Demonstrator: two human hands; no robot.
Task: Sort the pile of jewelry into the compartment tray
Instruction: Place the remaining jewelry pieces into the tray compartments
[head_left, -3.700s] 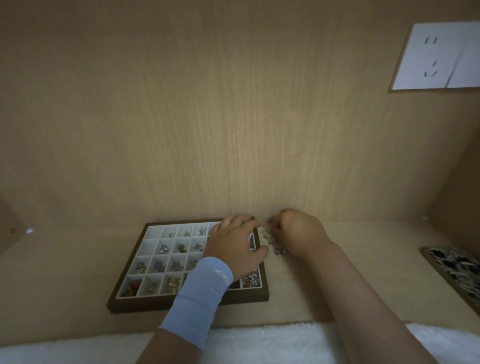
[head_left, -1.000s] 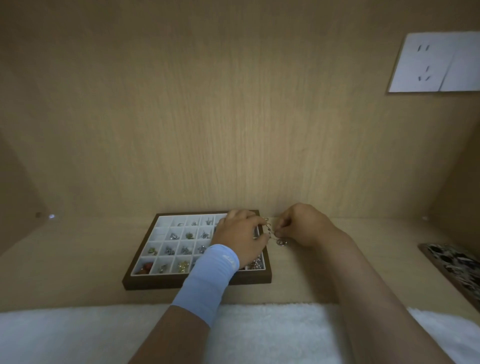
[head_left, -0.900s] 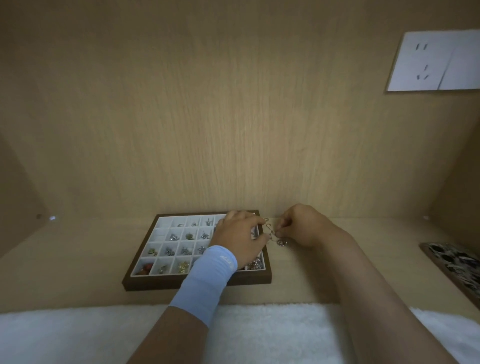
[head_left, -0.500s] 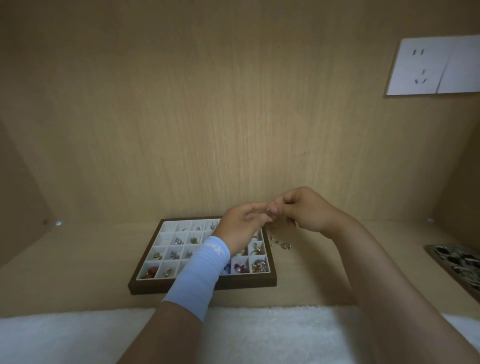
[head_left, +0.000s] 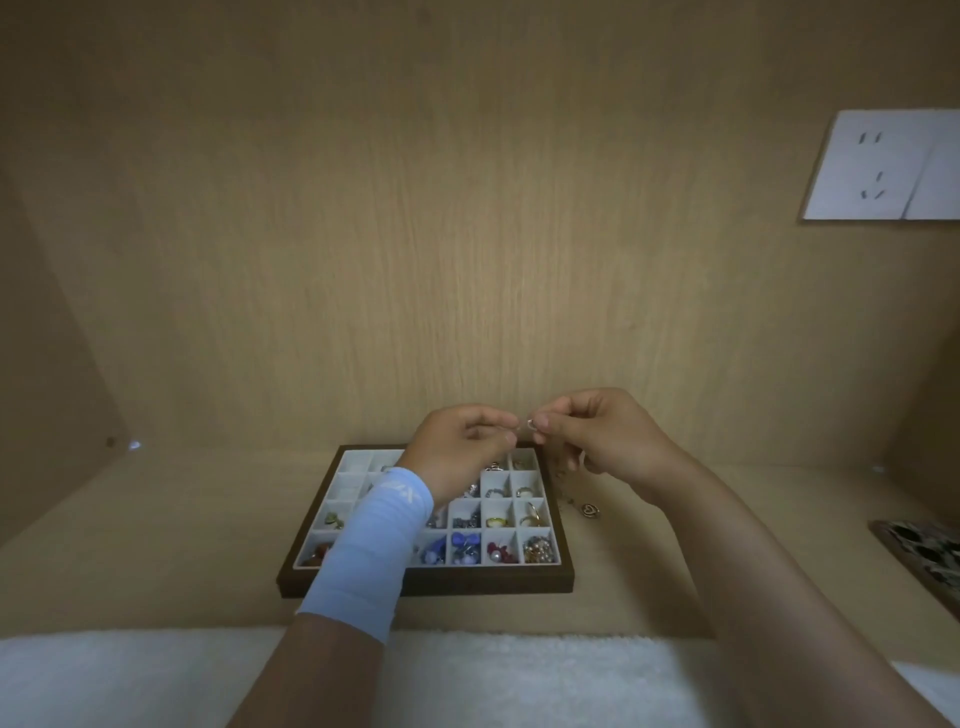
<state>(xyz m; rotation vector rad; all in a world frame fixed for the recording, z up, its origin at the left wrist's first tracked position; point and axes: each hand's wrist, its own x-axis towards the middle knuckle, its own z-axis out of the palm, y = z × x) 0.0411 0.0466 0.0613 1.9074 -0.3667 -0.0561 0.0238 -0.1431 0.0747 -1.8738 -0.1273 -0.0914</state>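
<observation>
A dark wooden compartment tray (head_left: 426, 583) with white cells lies on the shelf; several cells hold rings, beads and earrings. Both hands are raised above the tray's far right corner. My left hand (head_left: 462, 447), with a light blue wrist sleeve, and my right hand (head_left: 597, 436) pinch a small silver jewelry piece (head_left: 531, 424) between their fingertips. A thin chain hangs from my right hand toward the shelf. A heart-shaped pendant (head_left: 589, 510) lies on the shelf just right of the tray.
A wood panel wall rises behind the shelf, with a white socket plate (head_left: 883, 166) at the upper right. A dark patterned tray (head_left: 924, 556) sits at the right edge. A white fluffy cloth (head_left: 156, 675) covers the near edge.
Both hands have lifted from the shelf beside the tray's right edge and now hold the small piece in the air. More of the tray's right columns shows.
</observation>
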